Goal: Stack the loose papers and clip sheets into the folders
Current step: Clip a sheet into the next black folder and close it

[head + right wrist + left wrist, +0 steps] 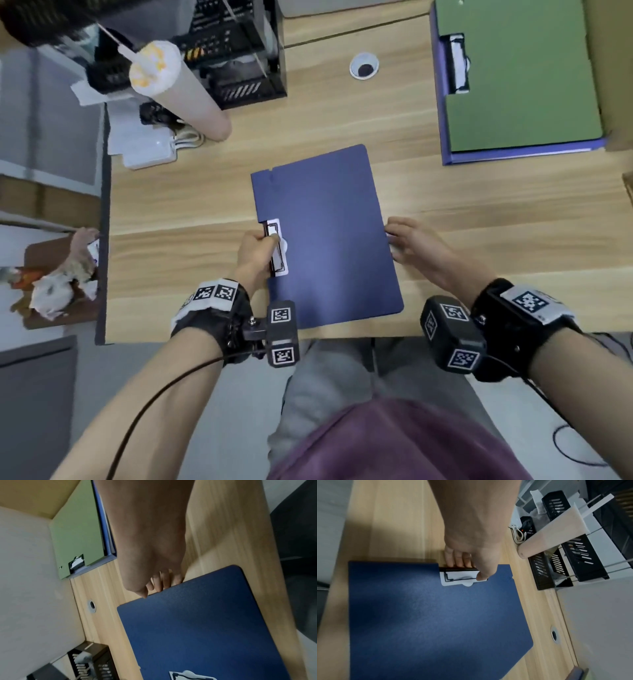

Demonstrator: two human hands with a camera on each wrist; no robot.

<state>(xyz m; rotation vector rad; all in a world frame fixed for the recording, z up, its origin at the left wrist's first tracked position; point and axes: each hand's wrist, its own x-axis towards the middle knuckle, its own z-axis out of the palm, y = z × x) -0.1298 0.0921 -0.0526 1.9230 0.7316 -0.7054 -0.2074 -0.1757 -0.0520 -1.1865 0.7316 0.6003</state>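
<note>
A closed dark blue folder (325,233) (436,622) (197,628) lies on the wooden desk (191,205) in front of me. Its black wire clip (276,250) (458,577) on a white pad shows through a notch in the left edge. My left hand (258,246) (471,561) pinches this clip, thumb on top and fingers along the outer edge. My right hand (407,236) (154,582) holds the folder's right edge with curled fingers. A green folder (520,78) (77,534) lies on a lighter blue one (513,156) at the back right. No loose sheets are visible.
A tall paper cup (178,89) with a straw stands at the back left, before a black desk organizer (239,51). A white power adapter (150,154) lies near the left edge. A cable grommet (364,66) sits at the back. A bin with crumpled paper (58,284) stands beside the desk.
</note>
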